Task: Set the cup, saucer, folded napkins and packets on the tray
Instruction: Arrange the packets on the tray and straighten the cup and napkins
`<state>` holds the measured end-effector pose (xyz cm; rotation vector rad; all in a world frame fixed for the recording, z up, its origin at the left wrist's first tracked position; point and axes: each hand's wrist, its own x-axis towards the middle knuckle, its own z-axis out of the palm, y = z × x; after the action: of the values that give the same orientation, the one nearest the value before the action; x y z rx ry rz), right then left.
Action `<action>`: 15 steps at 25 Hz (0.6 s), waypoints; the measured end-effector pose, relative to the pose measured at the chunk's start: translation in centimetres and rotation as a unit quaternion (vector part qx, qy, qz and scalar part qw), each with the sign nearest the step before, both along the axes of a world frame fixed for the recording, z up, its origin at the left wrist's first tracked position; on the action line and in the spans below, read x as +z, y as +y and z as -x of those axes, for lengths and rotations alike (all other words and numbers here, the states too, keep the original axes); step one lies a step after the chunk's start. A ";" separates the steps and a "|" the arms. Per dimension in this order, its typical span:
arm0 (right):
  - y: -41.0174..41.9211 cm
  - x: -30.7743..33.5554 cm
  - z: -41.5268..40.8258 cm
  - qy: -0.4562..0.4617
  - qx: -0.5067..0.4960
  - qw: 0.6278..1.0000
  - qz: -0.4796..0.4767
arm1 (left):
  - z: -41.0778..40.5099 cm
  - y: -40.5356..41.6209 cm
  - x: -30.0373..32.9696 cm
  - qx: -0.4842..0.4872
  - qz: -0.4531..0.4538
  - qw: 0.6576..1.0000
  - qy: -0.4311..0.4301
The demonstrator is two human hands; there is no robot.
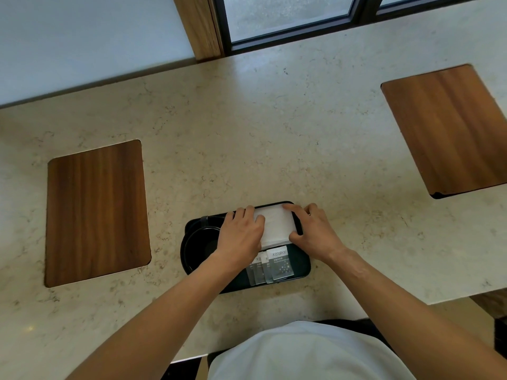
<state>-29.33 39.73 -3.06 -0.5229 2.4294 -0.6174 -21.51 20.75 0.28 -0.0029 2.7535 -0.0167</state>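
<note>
A dark oblong tray [300,263] lies on the counter in front of me. White folded napkins [275,226] rest in its far right part. My left hand [241,231] lies flat on their left side, and my right hand [315,233] holds their right edge with fingers along the far edge and thumb at the near one. A black saucer [199,246] sits in the tray's left part, partly under my left wrist. Several grey packets [274,266] overlap along the tray's near edge. No cup can be made out.
The marbled counter [247,133] has a wooden inlay at the left [96,212] and another at the far right [450,127]. A window frame [225,28] and wall run along the back edge. The counter's near edge steps in at the right.
</note>
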 end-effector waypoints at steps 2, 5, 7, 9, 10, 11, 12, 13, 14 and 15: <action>0.2 0.0 0.1 -0.002 -0.001 1.000 -0.001 | 0.0 0.0 -0.1 -0.004 -0.002 1.000 0.000; 0.5 -0.1 0.1 -0.008 -0.006 1.000 -0.002 | 0.1 0.2 -0.1 -0.005 -0.001 1.000 0.002; 0.5 -0.1 0.1 -0.010 -0.009 1.000 -0.001 | 0.1 0.2 -0.1 -0.005 0.000 1.000 0.002; 0.4 -0.1 0.1 -0.009 -0.011 1.000 0.001 | 0.0 0.1 -0.1 -0.005 0.000 1.000 0.005; 0.4 -0.1 0.1 -0.009 -0.012 1.000 0.002 | 0.0 0.1 -0.2 -0.006 0.000 1.000 0.005; 0.4 -0.2 0.1 -0.008 -0.011 1.000 0.002 | 0.0 0.1 -0.2 -0.006 0.003 1.000 0.005; 0.4 -0.1 0.1 -0.006 -0.010 1.000 0.002 | 0.0 0.1 -0.2 -0.007 0.005 1.000 0.005; 0.4 -0.1 0.1 -0.006 -0.009 1.000 0.002 | 0.0 0.1 -0.2 -0.008 0.006 1.000 0.006; 0.5 -0.1 0.2 -0.006 -0.009 1.000 0.003 | 0.0 0.1 -0.2 -0.009 0.005 1.000 0.007; 0.5 -0.1 0.2 -0.006 -0.007 1.000 0.004 | 0.0 0.1 -0.2 -0.010 0.003 1.000 0.008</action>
<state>-29.55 40.27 -3.17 -0.5027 2.4219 -0.6342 -21.52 20.87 0.03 0.0216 2.7703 -0.0315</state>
